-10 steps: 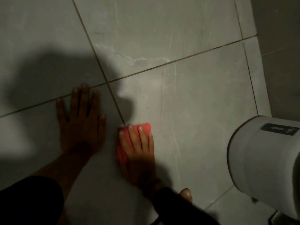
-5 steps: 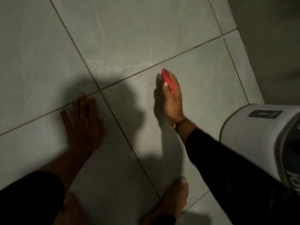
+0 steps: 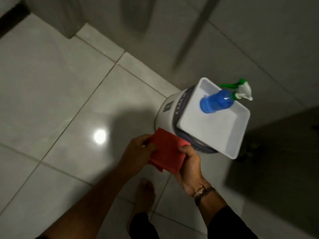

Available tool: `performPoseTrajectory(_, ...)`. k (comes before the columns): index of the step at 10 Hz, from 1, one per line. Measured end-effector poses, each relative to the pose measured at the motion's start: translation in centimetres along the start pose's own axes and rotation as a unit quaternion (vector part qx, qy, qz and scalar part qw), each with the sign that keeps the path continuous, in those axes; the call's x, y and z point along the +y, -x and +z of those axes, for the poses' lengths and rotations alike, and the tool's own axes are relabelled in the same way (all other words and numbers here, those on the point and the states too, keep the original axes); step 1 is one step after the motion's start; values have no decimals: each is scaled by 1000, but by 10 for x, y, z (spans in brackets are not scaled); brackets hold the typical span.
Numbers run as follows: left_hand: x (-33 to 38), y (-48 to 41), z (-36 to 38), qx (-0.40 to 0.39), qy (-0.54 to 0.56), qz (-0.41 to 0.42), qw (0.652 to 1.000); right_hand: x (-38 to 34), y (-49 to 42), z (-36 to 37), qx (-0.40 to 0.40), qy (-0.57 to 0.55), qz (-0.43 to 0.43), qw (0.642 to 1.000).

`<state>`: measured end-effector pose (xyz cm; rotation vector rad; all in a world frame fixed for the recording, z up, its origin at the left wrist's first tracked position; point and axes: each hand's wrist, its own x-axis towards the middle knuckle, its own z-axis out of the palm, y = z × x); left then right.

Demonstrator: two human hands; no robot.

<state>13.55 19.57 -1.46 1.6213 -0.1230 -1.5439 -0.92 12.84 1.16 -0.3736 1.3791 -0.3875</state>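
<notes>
A folded red cloth (image 3: 166,150) is held above the floor in both hands. My left hand (image 3: 138,151) pinches its left edge, thumb on top. My right hand (image 3: 189,167), with a bracelet at the wrist, grips its right edge from below, thumb over the cloth. Just past the cloth stands a white bucket (image 3: 166,109) with a white rectangular tray (image 3: 229,133) resting on top. A blue spray bottle (image 3: 215,100) with a green and white trigger head lies in the tray's far corner.
Glossy pale floor tiles (image 3: 60,100) reflect a lamp spot. A bare foot (image 3: 145,192) stands below the hands. Grey tiled walls (image 3: 241,40) rise behind the bucket, and a dark area (image 3: 276,161) lies at the right.
I have risen from the floor. My left hand left the tile and took hold of the red cloth, which my right hand lifted off the floor. The bucket top with tray and bottle came into view.
</notes>
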Motion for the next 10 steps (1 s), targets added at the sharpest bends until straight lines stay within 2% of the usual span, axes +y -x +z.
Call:
performPoseTrajectory(1, 33, 1, 48, -30, -101, 40, 994, -44, 0, -32, 45, -14, -5, 999)
performPoseTrajectory(2, 71, -10, 99, -4, -252, 90, 964, -83, -11, -56, 140, 19, -57, 988)
performPoseTrajectory(3, 96, -41, 156, -11, -350, 96, 932, -123, -38, -79, 191, 84, -129, 969)
performPoseTrajectory(4, 100, -69, 181, -9, -407, 90, 909, -139, -65, -95, 210, 119, -117, 963)
performPoseTrajectory(5, 98, -107, 193, 4, -478, 46, 877, -145, -105, -111, 217, 215, -75, 949)
performPoseTrajectory(6, 89, -121, 192, 17, -499, 30, 866, -142, -125, -114, 205, 281, -49, 936)
performPoseTrajectory(7, 77, -125, 189, 35, -513, 33, 857, -139, -138, -115, 216, 356, -26, 909)
performPoseTrajectory(8, 62, -122, 193, 65, -523, 75, 847, -138, -145, -117, 275, 418, -35, 865)
performPoseTrajectory(9, 67, -116, 199, 82, -547, 97, 827, -139, -141, -114, 295, 413, -48, 860)
performPoseTrajectory(10, 75, -98, 206, 110, -568, 151, 801, -139, -119, -99, 311, 392, -104, 859)
